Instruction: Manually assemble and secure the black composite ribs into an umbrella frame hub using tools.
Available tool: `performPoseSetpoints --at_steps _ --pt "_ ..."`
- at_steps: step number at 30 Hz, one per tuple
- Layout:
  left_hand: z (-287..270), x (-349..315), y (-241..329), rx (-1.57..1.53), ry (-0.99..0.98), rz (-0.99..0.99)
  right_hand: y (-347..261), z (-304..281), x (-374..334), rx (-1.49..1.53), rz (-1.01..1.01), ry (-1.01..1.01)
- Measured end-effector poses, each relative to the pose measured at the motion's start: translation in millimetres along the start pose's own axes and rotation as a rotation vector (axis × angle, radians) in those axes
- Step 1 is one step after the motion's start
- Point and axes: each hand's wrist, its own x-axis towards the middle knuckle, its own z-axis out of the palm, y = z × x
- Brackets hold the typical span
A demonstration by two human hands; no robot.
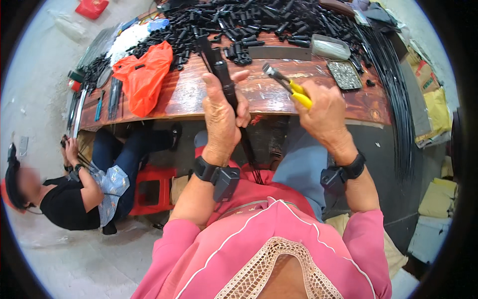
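A long black bundle (227, 87), looking like a folded umbrella frame, is gripped in my left hand (221, 119). Its wide end points up over the table, and its thin rods run down toward my lap. My right hand (323, 112) is closed around the yellow handles of a pair of pliers (300, 93). The dark metal jaws of the pliers point up and left, apart from the black bundle. Below my hands is the front edge of the brown wooden table (184, 102).
Black cylindrical parts (244, 30) are heaped across the back. A red plastic bag (144, 79) lies left; a tin of small metal pieces (344, 75) and a clear box (330, 48) stand right. Long black rods (398, 109) hang over the right edge. A co-worker (74, 194) sits at left.
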Motion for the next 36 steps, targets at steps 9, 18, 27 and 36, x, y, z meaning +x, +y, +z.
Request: performPoseSetpoints --at_steps 9,18,27,36 --pt "-13.0 2.5 8.9 0.006 -0.001 0.037 143.9 -45.0 33.9 0.183 0.288 -0.038" --pt "-7.6 -3.6 -1.2 0.017 0.079 0.001 160.1 6.0 41.7 -0.212 0.208 -0.079" --pt "-2.8 -2.9 1.7 -0.002 0.052 -0.009 151.1 6.2 47.4 -0.221 0.261 -0.148" --pt "1.3 -1.1 -0.9 0.014 0.032 -0.017 159.9 -2.9 55.9 0.062 0.447 -0.018"
